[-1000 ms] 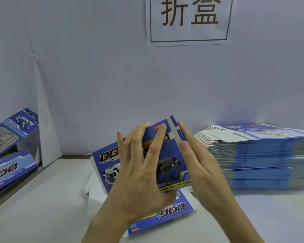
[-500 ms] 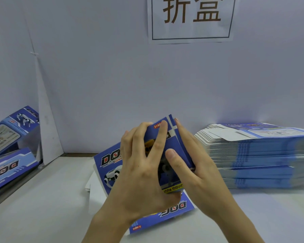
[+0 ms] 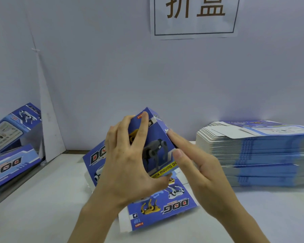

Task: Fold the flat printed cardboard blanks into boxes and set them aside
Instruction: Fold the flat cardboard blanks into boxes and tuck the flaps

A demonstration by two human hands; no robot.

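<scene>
Since the earlier frame the box blank has opened more into a corner shape, and its upper corner has moved to the left. It stands tilted at the middle of the bench, with 1 printed panel lying flat on the bench toward the person. The left grip grasps the front face, fingers spread over it and thumb under its lower edge. The right grip is released: straight fingers press on the side panel, thumb at the front edge. A stack of flat blanks sits at the right, and 2 finished boxes lie at the left.
</scene>
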